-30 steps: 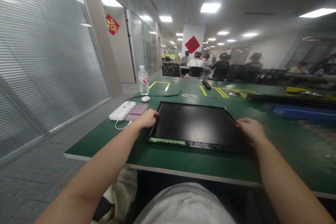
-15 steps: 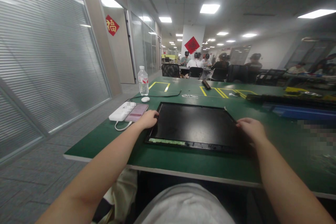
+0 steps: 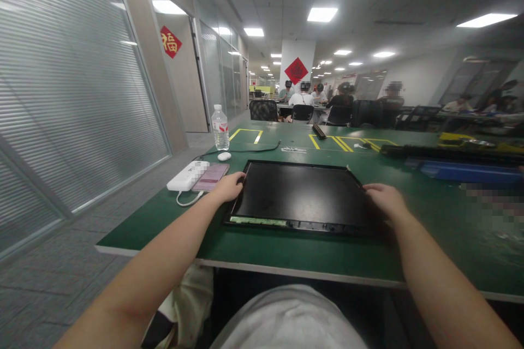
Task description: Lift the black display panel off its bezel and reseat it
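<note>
A black flat display panel (image 3: 303, 191) lies screen up on the green table (image 3: 164, 229) in front of me. Along its near edge runs a narrow strip, part of it light green. My left hand (image 3: 230, 187) grips the panel's left edge, thumb over the rim. On the opposite side my right hand (image 3: 383, 199) holds the right edge, its fingers pinched at the rim and partly hidden below it. Both forearms reach in from the bottom of the view.
Left of the panel are a white power bank (image 3: 187, 175) cabled to a phone (image 3: 211, 176), a small white case (image 3: 224, 156) and a water bottle (image 3: 220, 130). Rightward lie a blue item (image 3: 458, 171) and dark long parts (image 3: 446, 152). People sit at tables farther back.
The whole scene has shifted slightly left with a small turn of my head. Both hands stay on the panel's edges, and the panel keeps its place on the table.
</note>
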